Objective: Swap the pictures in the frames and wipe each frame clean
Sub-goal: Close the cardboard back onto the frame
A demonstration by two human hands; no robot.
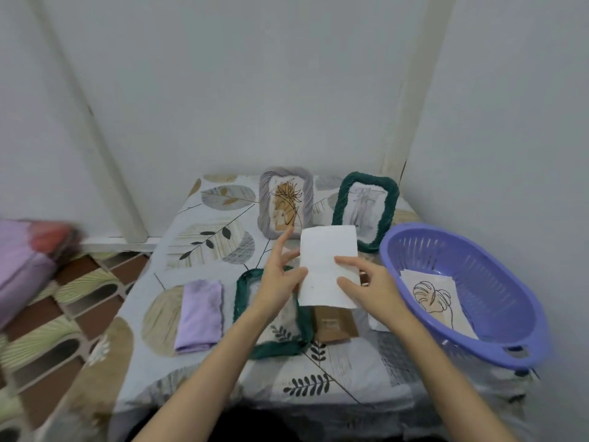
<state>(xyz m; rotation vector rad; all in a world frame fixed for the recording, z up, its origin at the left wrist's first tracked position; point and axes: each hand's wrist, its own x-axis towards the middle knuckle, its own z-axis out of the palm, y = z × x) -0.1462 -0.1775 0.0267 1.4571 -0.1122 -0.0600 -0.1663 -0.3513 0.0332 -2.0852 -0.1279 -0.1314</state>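
Observation:
Both my hands hold a white sheet of paper (pixel 328 263) upright above the table, blank side toward me. My left hand (pixel 280 275) pinches its left edge; my right hand (pixel 366 282) grips its right edge. Under the sheet a dark green rope frame (pixel 245 314) lies flat, with a brown backing board (pixel 333 325) beside it. A grey frame (pixel 264 199) with a brown leaf picture stands at the back. A second green frame (pixel 387 215) with a pale picture leans to its right. A folded lilac cloth (pixel 199 315) lies left of the flat frame.
A purple plastic basket (pixel 497 260) at the right holds leaf-drawing prints (pixel 433 295). The table wears a leaf-patterned cloth (pixel 223 237) and sits in a corner of white walls. A pink and lilac bundle (pixel 28 250) lies on the floor at the left.

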